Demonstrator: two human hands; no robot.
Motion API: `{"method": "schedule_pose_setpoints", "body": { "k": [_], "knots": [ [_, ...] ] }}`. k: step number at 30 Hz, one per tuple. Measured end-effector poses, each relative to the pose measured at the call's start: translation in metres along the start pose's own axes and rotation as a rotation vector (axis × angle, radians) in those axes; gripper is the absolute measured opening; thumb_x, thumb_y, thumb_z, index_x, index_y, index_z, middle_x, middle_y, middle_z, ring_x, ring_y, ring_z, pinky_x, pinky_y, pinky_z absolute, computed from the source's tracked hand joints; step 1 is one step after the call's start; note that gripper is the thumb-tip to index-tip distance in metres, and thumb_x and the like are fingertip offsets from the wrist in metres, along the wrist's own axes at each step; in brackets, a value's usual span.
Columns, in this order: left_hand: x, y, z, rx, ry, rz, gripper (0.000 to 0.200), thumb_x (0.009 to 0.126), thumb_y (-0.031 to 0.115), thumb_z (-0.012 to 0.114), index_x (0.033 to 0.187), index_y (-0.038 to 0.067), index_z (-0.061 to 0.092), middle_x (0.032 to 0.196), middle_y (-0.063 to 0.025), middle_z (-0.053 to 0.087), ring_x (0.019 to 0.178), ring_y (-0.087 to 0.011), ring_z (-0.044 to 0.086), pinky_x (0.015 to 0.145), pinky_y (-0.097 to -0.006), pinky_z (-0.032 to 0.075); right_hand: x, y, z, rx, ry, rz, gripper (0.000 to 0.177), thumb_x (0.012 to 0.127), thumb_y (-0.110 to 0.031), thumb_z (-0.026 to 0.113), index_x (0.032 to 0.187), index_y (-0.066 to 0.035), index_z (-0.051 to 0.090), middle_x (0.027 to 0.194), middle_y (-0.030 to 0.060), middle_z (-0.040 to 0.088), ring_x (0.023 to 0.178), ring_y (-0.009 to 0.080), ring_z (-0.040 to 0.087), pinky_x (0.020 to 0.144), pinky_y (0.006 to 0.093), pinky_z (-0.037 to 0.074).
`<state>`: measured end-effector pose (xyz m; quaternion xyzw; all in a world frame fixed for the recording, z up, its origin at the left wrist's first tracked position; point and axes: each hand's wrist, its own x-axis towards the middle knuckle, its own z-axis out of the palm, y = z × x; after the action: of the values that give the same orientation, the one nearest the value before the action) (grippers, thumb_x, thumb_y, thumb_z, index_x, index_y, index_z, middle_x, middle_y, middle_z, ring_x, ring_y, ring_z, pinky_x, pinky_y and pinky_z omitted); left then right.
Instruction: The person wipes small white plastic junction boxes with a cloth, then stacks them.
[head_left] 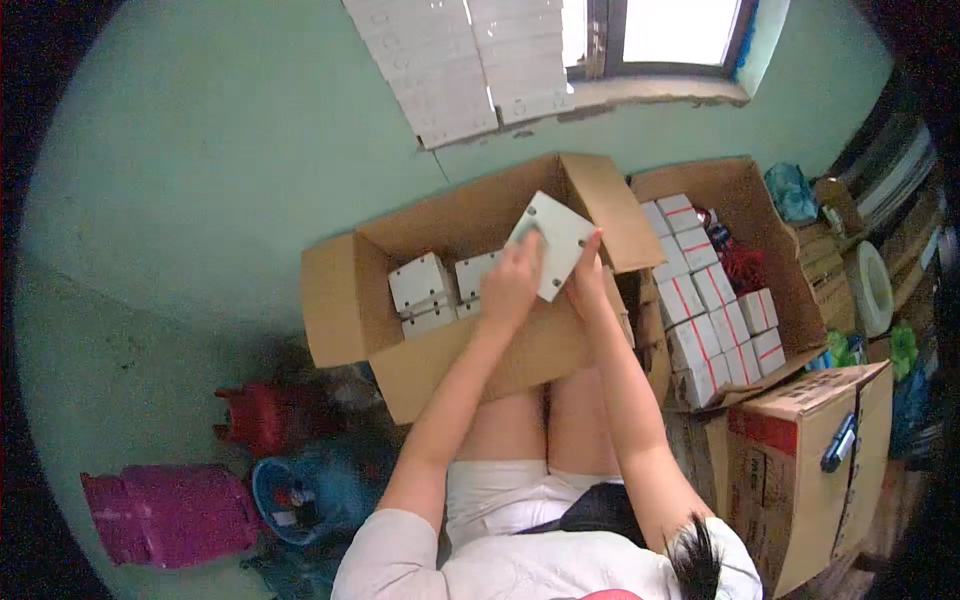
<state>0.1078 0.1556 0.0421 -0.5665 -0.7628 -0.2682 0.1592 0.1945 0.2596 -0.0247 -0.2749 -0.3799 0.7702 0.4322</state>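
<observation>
In the head view, the right hand's fingers [586, 262] are curled around the lower right edge of a square white box with dark corner holes [556, 245], held tilted above an open brown cardboard carton [440, 375]. The left hand's fingers [519, 262] are partly bent, the tips against the box's face. Inside the carton sit similar white boxes [419, 284]; just beside it, another open brown carton [800, 290] holds small white boxes with red stripes [712, 287].
</observation>
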Motion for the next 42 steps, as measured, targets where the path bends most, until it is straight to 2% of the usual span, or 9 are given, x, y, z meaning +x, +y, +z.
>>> {"method": "schedule_pose_setpoints", "body": {
  "k": [5,9,16,22,24,29,32,39,42],
  "knots": [
    [0.0,0.008,0.007,-0.069,0.044,-0.08,0.028,0.092,0.018,0.053,0.12,0.013,0.055,0.085,-0.0138,0.059,0.067,-0.0279,0.066,0.054,-0.0408,0.055,-0.004,-0.008,0.003,0.04,-0.067,-0.015,0.089,0.086,-0.076,0.034,0.13,0.0,0.044,0.121,0.0102,0.057,0.109,0.0193,0.057,0.092,0.0348,0.048],
    [-0.022,0.016,0.022,-0.105,-0.116,0.217,0.036,0.087,0.02,0.06,0.122,0.012,0.056,0.089,-0.0132,0.061,0.071,-0.0338,0.065,0.061,-0.0431,0.055,-0.016,-0.016,0.006,-0.063,0.005,0.05,0.09,0.086,-0.078,0.03,0.125,0.001,0.05,0.113,0.0101,0.059,0.105,0.0205,0.057,0.089,0.0337,0.047],
    [0.016,0.005,0.013,-0.087,0.057,-0.147,0.034,0.09,0.015,0.055,0.123,0.009,0.052,0.088,-0.0129,0.061,0.072,-0.0349,0.066,0.058,-0.0417,0.056,-0.009,-0.019,0.019,0.032,0.082,0.061,0.084,0.086,-0.078,0.03,0.123,-0.005,0.051,0.107,0.0056,0.062,0.1,0.0173,0.06,0.082,0.0327,0.051],
    [-0.003,0.017,0.017,-0.07,-0.092,0.204,0.029,0.091,0.016,0.054,0.119,0.009,0.053,0.088,-0.0145,0.06,0.071,-0.0352,0.066,0.058,-0.0435,0.056,-0.014,-0.022,0.011,-0.118,0.111,0.079,0.083,0.086,-0.078,0.029,0.12,-0.006,0.053,0.091,0.0017,0.06,0.081,0.013,0.058,0.067,0.0257,0.048],
    [0.019,0.007,0.013,-0.19,0.098,-0.105,0.031,0.089,0.015,0.055,0.119,0.009,0.053,0.088,-0.0147,0.059,0.07,-0.0346,0.066,0.057,-0.0428,0.056,-0.009,-0.016,0.011,-0.094,0.093,0.076,0.082,0.086,-0.078,0.029,0.119,-0.007,0.054,0.094,0.0021,0.06,0.083,0.0137,0.057,0.071,0.0276,0.048],
    [0.026,0.017,0.023,-0.104,0.125,-0.01,0.032,0.088,0.014,0.057,0.12,0.01,0.053,0.086,-0.0129,0.059,0.067,-0.0325,0.065,0.055,-0.0406,0.055,-0.003,-0.009,0.006,-0.065,0.075,0.038,0.085,0.087,-0.078,0.026,0.118,-0.003,0.054,0.101,0.0058,0.061,0.09,0.0159,0.057,0.077,0.0306,0.048],
    [0.001,0.032,0.023,-0.171,-0.158,0.241,0.037,0.086,0.012,0.058,0.123,0.017,0.057,0.092,-0.0153,0.062,0.073,-0.0371,0.065,0.064,-0.0467,0.055,-0.006,-0.004,-0.001,-0.085,0.089,0.056,0.09,0.088,-0.077,0.022,0.116,0.001,0.056,0.105,0.0098,0.062,0.095,0.0182,0.058,0.082,0.0331,0.048],
    [0.043,0.0,0.02,-0.167,0.223,-0.087,0.038,0.087,0.013,0.057,0.124,0.015,0.052,0.09,-0.0108,0.06,0.07,-0.0363,0.065,0.058,-0.0432,0.055,-0.004,-0.007,0.006,-0.141,0.051,0.02,0.082,0.089,-0.074,0.027,0.127,-0.005,0.051,0.113,0.007,0.06,0.106,0.0199,0.057,0.089,0.0351,0.048],
    [0.031,0.017,0.021,-0.212,0.003,0.056,0.032,0.089,0.021,0.057,0.121,0.017,0.058,0.092,-0.0151,0.062,0.074,-0.0361,0.065,0.064,-0.0458,0.054,-0.003,-0.007,-0.001,-0.172,0.043,0.024,0.079,0.091,-0.072,0.028,0.126,-0.005,0.05,0.112,0.0076,0.06,0.106,0.0194,0.057,0.089,0.0357,0.048]
  ]
}}
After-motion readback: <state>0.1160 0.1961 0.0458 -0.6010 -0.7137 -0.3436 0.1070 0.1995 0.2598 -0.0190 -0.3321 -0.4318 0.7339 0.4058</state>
